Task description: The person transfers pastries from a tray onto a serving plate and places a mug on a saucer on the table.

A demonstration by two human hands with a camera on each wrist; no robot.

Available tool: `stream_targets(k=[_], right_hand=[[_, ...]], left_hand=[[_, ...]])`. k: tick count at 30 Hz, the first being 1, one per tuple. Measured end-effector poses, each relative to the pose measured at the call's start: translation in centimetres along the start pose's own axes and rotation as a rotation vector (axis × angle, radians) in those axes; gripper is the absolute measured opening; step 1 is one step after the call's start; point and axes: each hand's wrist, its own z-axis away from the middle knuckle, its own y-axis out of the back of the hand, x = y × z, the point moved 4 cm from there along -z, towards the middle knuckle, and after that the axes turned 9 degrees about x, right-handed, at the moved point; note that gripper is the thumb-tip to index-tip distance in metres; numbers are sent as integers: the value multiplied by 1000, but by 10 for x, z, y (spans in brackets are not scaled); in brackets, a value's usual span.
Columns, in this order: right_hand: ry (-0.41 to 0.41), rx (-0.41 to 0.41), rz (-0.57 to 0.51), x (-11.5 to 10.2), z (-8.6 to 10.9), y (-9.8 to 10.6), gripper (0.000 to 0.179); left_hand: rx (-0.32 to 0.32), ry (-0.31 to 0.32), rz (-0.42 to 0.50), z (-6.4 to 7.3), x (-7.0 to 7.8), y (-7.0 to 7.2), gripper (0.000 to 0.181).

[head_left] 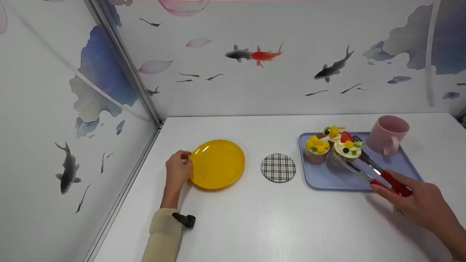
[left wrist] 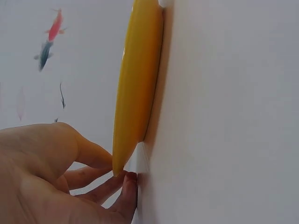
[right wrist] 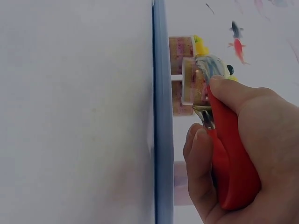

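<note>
My left hand (head_left: 179,168) pinches the left rim of a round yellow plate (head_left: 217,164) on the white table. In the left wrist view, the thumb is at the plate's (left wrist: 135,79) edge and the other fingers are below it. My right hand (head_left: 422,203) grips metal tongs with red handles (head_left: 398,186). Their tips straddle a cream-topped dessert cup (head_left: 347,148) with strawberry and fruit. In the right wrist view, this cup (right wrist: 191,84) looks raised slightly above two other dessert cups. A mango-topped cup (head_left: 316,150) and another fruit cup (head_left: 333,133) stand beside it.
A blue-grey tray (head_left: 327,182) carries the cups, a pink mug (head_left: 389,134) at its back right and a dark slotted utensil (head_left: 358,138), mostly hidden. A round plaid coaster (head_left: 278,167) lies between plate and tray. White walls with printed fish border the table's back and left.
</note>
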Motion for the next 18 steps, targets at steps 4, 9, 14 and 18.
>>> stream_targets(k=[4, 9, 14, 18], right_hand=[[10, 9, 1, -1, 0, 2, 95], [34, 53, -5, -4, -1, 6, 92], [50, 88, -18, -9, -1, 10, 86], [81, 117, -24, -12, 0, 12, 82]], left_hand=[[17, -6, 3, -2, -1, 1, 30], [37, -8, 2, -3, -3, 1, 30], [21, 1, 5, -4, -3, -1, 31], [-10, 0, 8, -3, -3, -3, 37]])
